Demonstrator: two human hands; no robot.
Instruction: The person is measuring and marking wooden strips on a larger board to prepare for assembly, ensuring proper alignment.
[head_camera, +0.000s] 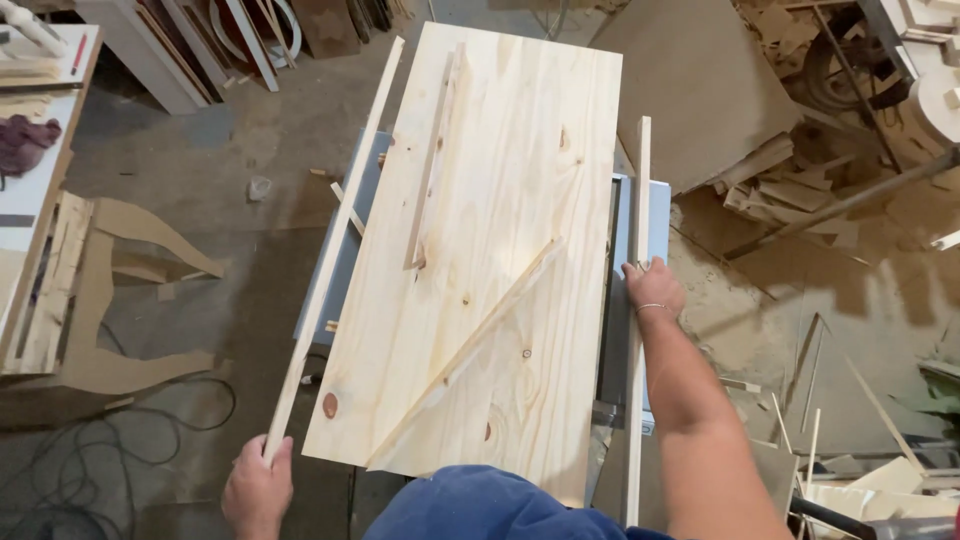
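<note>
Long strip (335, 240) runs lengthwise beside pine board (490, 250), far end pointing away; left hand (258, 488) fingers closed around its near end. Right hand (652, 288) grips second strip (640, 200).

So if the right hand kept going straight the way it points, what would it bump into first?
Probably nothing soon: the right hand points up along the thin wood strip it rests on. Past the strip's end lies a big flat board, though depth is unclear.

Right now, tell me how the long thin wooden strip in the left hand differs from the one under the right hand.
The left hand's strip slants along the pine board's left edge; the right hand's strip runs straight beside its right edge. The left hand grips an end; the right hand presses mid-length. Both are pale and slender.
</note>
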